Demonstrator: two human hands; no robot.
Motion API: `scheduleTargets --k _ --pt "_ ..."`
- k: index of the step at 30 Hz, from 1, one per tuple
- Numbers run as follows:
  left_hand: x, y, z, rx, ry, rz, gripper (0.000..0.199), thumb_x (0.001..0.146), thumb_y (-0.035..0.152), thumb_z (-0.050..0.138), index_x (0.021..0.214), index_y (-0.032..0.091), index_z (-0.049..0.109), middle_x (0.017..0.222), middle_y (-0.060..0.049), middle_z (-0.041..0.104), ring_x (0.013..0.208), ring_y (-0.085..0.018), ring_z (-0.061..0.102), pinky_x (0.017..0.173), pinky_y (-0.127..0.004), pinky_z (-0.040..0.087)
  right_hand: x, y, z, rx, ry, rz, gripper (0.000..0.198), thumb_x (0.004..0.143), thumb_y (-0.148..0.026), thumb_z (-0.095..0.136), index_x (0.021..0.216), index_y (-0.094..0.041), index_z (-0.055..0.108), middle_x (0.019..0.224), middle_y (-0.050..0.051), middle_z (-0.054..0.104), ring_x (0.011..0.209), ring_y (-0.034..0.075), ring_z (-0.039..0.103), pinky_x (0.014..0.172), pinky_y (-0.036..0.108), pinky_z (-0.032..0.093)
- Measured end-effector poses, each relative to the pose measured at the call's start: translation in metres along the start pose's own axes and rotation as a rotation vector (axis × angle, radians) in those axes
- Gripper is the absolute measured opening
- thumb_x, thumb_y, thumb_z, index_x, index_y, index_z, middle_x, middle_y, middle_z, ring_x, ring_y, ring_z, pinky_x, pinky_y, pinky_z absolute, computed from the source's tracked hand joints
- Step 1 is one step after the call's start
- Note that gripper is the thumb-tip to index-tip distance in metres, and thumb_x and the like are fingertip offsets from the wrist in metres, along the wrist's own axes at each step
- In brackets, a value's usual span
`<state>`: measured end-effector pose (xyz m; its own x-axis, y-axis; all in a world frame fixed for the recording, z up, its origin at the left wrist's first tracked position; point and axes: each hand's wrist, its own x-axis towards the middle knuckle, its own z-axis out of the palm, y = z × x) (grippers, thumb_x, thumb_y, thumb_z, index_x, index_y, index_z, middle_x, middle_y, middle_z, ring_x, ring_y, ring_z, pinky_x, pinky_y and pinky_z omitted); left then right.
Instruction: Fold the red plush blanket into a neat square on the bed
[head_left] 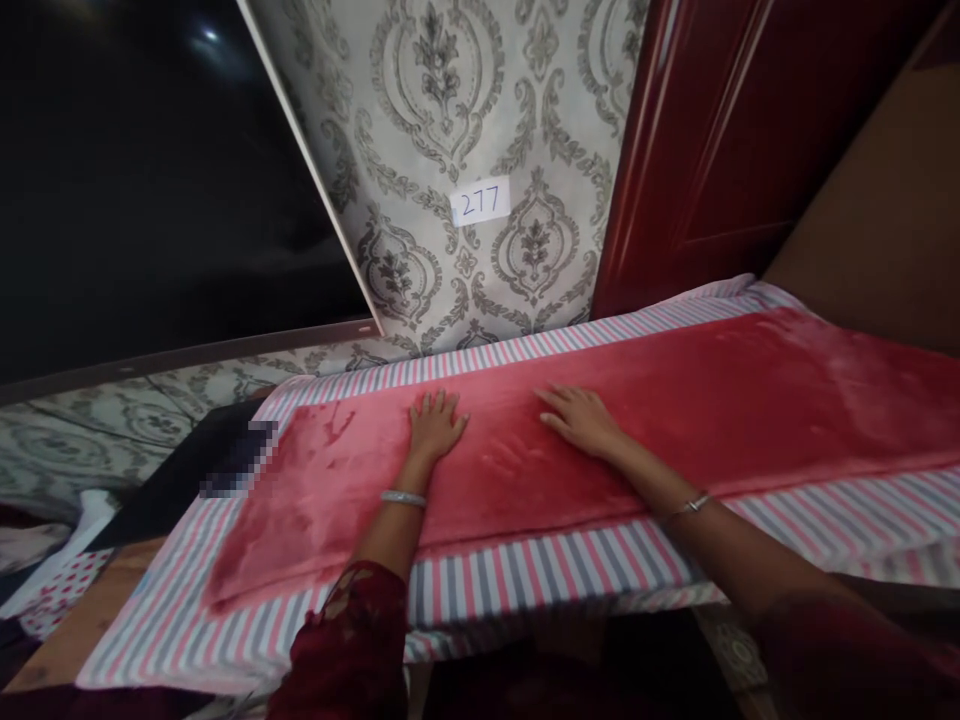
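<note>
Both hands are placed on the blanket (720,400), which is red, plush and laid out lengthwise on the striped sheet (525,585). The left hand (435,428) lies palm down on the paler part of the blanket, left of its middle, with the fingers spread and pointing to the wall. Grip: released; nothing is grasped. The right hand (581,420) lies palm down to the right of the left one, the two well apart, with its fingers extended towards the left and the far side. Grip: likewise released, with no fold of fabric pinched.

Condition of the blanket: largely flat, with darker marks in the pile near the left end and lighter streaks at the right. The near edge appears layered. The right end runs out of view. The sheet, in pink, grey and white stripes, shows along the far and near sides and at the left end.

A bracelet (403,497) is worn on the left wrist and a bangle (691,505) on the right. Both sleeves are dark red.

Surroundings: a dark screen (150,190) stands at the left; a paper (481,202) marked 277 is fixed to the patterned wallpaper (442,70); a dark red door (690,140) is at the right. A patch beside the sheet's left end is pixelated, its content unreadable.
</note>
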<state>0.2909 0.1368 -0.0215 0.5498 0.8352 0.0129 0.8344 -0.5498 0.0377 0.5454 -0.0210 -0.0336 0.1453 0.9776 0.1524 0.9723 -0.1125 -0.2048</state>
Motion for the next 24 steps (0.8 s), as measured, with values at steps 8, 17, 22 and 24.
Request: scheduleTargets --k 8,17,22,24 --pt "0.003 0.0 -0.003 0.035 -0.006 -0.003 0.064 0.099 0.056 0.031 0.158 0.029 0.036 0.168 -0.006 0.026 0.155 -0.036 0.02 0.121 -0.061 0.021 0.026 0.053 0.002 -0.09 -0.068 0.163 0.061 0.104 -0.058 0.027 0.159 -0.033 0.034 0.167 0.007 0.024 0.153 0.035 0.02 0.118 0.065 0.021" --pt "0.011 -0.004 -0.006 0.107 -0.007 0.009 0.063 0.099 0.05 0.028 0.157 0.026 0.037 0.168 -0.008 0.025 0.154 -0.035 0.023 0.12 -0.059 0.026 0.027 0.045 -0.006 -0.01 -0.091 0.166 0.064 0.104 -0.062 0.027 0.161 -0.033 0.029 0.169 0.007 0.017 0.154 0.036 0.013 0.12 0.064 0.014" --pt "0.021 -0.007 -0.004 0.109 0.005 -0.01 0.063 0.099 0.049 0.027 0.157 0.027 0.036 0.168 -0.007 0.025 0.154 -0.034 0.023 0.118 -0.06 0.028 0.032 0.066 -0.028 0.072 -0.152 0.101 0.064 0.104 -0.06 0.034 0.16 -0.031 0.03 0.168 0.007 0.021 0.154 0.033 0.016 0.122 0.058 0.015" --pt "0.022 -0.006 -0.004 0.101 -0.002 -0.006 0.063 0.1 0.049 0.025 0.158 0.027 0.034 0.169 -0.007 0.023 0.155 -0.034 0.021 0.118 -0.06 0.027 0.02 0.088 -0.039 0.056 -0.072 0.165 0.059 0.105 -0.055 0.031 0.159 -0.03 0.033 0.167 0.006 0.026 0.154 0.03 0.018 0.122 0.056 0.017"
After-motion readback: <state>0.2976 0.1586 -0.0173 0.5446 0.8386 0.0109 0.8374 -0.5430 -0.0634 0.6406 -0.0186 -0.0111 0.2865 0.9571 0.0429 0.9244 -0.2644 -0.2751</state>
